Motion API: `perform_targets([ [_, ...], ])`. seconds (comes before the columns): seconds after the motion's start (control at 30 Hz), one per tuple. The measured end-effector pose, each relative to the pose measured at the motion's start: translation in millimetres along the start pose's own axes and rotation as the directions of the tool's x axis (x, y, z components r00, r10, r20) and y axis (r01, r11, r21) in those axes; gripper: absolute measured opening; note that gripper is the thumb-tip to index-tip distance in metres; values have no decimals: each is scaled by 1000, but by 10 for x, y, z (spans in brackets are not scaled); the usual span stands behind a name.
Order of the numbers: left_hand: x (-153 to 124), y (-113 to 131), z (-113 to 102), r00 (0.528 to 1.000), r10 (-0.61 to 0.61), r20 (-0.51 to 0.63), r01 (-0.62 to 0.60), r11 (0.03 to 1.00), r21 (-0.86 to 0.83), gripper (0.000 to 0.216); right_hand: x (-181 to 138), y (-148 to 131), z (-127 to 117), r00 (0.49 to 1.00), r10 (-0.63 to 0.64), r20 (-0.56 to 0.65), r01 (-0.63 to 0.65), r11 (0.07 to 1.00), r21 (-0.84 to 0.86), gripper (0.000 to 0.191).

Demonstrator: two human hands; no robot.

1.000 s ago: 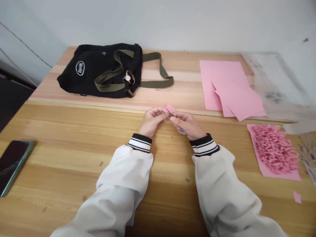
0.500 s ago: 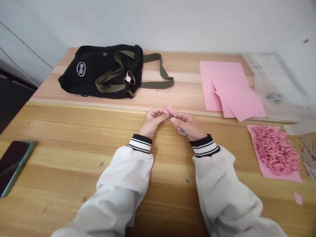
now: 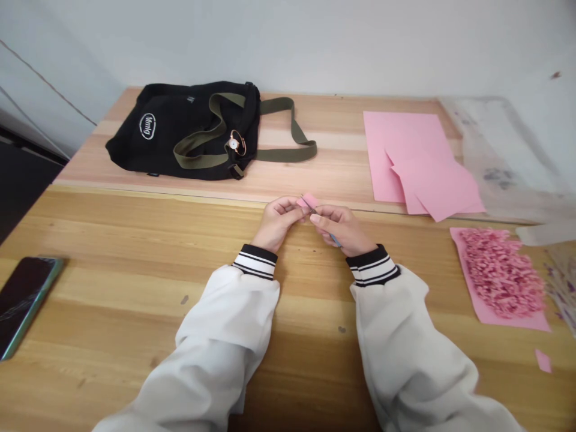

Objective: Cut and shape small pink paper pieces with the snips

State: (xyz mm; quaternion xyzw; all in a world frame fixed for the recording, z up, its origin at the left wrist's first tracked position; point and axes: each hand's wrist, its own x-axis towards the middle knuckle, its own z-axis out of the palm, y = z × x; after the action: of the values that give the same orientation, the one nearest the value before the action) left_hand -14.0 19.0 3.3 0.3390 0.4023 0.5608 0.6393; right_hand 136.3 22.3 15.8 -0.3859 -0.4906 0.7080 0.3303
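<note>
Between the fingers of my left hand [image 3: 278, 223] is a small piece of pink paper [image 3: 308, 198], pinched near its lower edge. My right hand [image 3: 341, 229] is closed around a slim tool with a blue handle [image 3: 335, 240]. The tool's thin dark metal end lies across the pink paper; its exact kind is too small to make out. Both hands meet above the seam of the wooden table, fingertips almost touching. My right fingers cover the middle of the tool.
Beyond my hands lies a black bag [image 3: 193, 129] with a wristwatch [image 3: 234, 144] on it. Pink paper sheets [image 3: 414, 150] overlap at the back right, near clear plastic [image 3: 504, 162]. Curled pink paper pieces [image 3: 504, 276] and a pink scrap [image 3: 543, 361] sit right; a phone [image 3: 27, 300], left.
</note>
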Motion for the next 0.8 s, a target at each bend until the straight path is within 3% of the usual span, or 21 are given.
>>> perform_targets([
  [0.8,-3,22,19,1000,-18,-8,17,999,-43,23,-6,-26,11,1000,13,-16,-13,1000,-4,41],
])
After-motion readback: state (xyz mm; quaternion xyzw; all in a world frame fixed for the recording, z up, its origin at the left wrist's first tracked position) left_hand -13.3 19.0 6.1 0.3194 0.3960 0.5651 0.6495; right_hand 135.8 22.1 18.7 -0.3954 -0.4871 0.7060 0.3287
